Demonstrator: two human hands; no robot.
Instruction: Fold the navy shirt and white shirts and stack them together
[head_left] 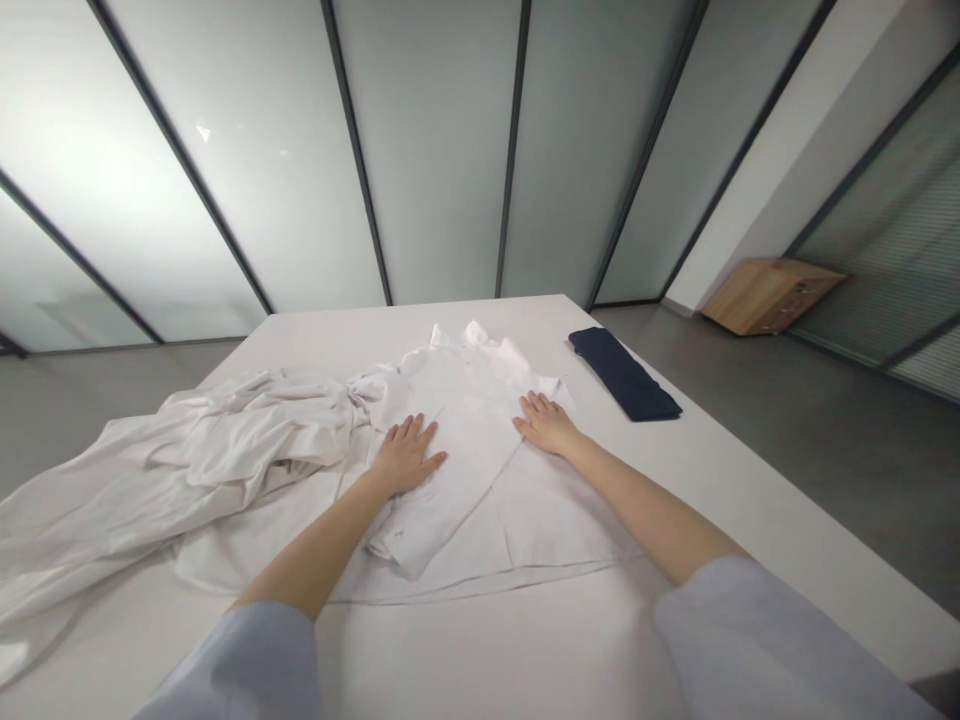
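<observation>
A white shirt (pixel 480 480) lies spread on the white table (pixel 750 520), collar pointing away from me. One sleeve is folded across its front, the cuff near the hem. My left hand (pixel 405 455) rests flat on the shirt's left side, fingers stretched out. My right hand (pixel 546 422) lies flat on the shirt's right side near the shoulder, fingers also spread. Neither hand holds anything.
A heap of crumpled white garments (pixel 187 460) lies on the table to the left of the shirt. A folded dark navy cloth (pixel 624 374) sits at the table's far right edge. Frosted glass walls stand behind; a wooden cabinet (pixel 772 292) is on the floor at right.
</observation>
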